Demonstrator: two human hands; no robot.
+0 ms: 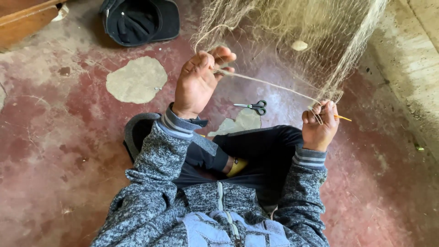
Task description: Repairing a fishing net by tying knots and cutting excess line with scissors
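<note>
I see the right hand (319,126) closed on a yellow netting needle (342,118) and net edge. The twine (270,84) runs taut up-left to the left hand (199,82), fingers pinched on it. The fishing net (315,41) hangs beyond; the scissors (254,107) lie on the floor between the hands.

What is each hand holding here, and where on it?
Left hand pinches the taut twine at its end; right hand grips the net's lower edge and an orange needle.
</note>
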